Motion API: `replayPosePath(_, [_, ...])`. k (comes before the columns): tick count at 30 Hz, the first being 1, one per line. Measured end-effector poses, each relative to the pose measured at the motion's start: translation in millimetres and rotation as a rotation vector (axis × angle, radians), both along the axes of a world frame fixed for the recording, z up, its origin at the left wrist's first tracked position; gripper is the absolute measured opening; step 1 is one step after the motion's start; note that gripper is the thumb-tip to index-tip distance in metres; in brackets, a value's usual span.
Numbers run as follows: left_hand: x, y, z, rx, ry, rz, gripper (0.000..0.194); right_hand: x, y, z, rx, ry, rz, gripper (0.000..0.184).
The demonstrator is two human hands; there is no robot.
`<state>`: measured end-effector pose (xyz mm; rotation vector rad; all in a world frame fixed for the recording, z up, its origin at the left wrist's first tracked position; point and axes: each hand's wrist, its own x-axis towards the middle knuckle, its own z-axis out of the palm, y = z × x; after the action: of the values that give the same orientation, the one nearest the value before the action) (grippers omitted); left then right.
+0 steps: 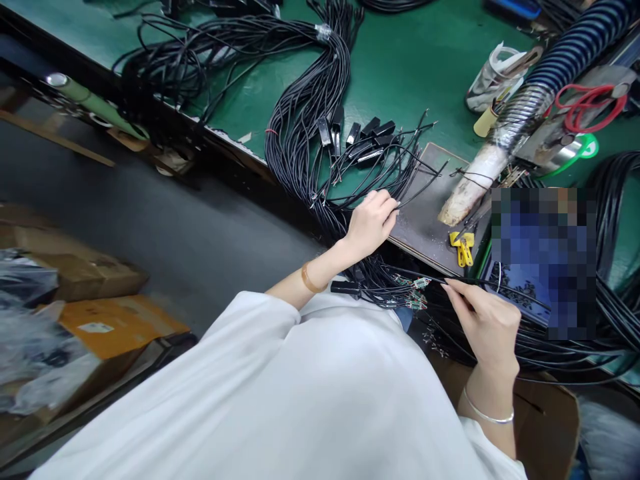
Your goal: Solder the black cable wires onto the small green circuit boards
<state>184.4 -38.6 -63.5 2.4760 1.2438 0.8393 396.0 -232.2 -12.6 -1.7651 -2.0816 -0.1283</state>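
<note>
My left hand (371, 221) is closed at the near edge of the bench, its fingers pinching a thin black cable (423, 189) whose tip points away to the right. Lower on the right, my right hand (487, 323) pinches another black cable (434, 278) between thumb and forefinger. Below and between the hands, a bunch of cable ends with small green circuit boards (417, 285) lies against my lap. A thick bundle of black cables (305, 100) curves over the bench down to my left hand. Several black plastic housings (370, 141) lie among the loose ends.
A ribbed hose (575, 57) with a whitish end slants over a dark board (425, 227). Beside it sit a yellow clip-like tool (463, 248), red cord (590, 110) and a white container (493, 80). A pixelated patch covers a screen-like object at right. Cardboard boxes (115, 327) stand at left.
</note>
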Motion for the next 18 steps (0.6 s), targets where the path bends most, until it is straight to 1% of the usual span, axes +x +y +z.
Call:
replayPosePath(2, [-0.1, 9.3, -1.9, -0.005, -0.095, 0.083, 0.027, 0.1, 0.3, 0.1, 0.001, -0.001, 0.001, 0.018])
replayPosePath(4, [1.6, 17.2, -3.0, -0.053, -0.112, 0.109, 0.026, 0.4, 0.5, -0.1, 0.004, -0.003, 0.001, 0.017])
replayPosePath(7, [6.4, 19.1, -3.4, -0.091, -0.029, 0.062, 0.030, 1.5, 1.0, -1.8, 0.005, 0.000, -0.002, 0.017])
replayPosePath(10, [9.9, 11.8, -4.3, -0.027, 0.082, 0.013, 0.028, 2.2, 2.1, -2.6, 0.006, 0.002, 0.000, 0.017])
replayPosePath(12, [10.6, 7.1, -5.6, 0.011, 0.086, 0.012, 0.023, 1.1, 2.7, -0.3, 0.010, 0.005, 0.007, 0.018])
replayPosePath(13, [10.5, 5.2, -6.2, 0.015, 0.042, 0.023, 0.019, 0.0, 2.7, 2.1, 0.012, 0.010, 0.015, 0.018])
replayPosePath(15, [10.1, 2.0, -6.6, -0.025, -0.148, 0.059, 0.011, -3.4, 1.8, 8.7, 0.009, 0.027, 0.040, 0.020])
replayPosePath(18, [10.0, -5.0, -4.4, -0.209, -0.535, 0.095, 0.010, -10.2, -0.8, 20.7, -0.011, 0.055, 0.111, 0.023])
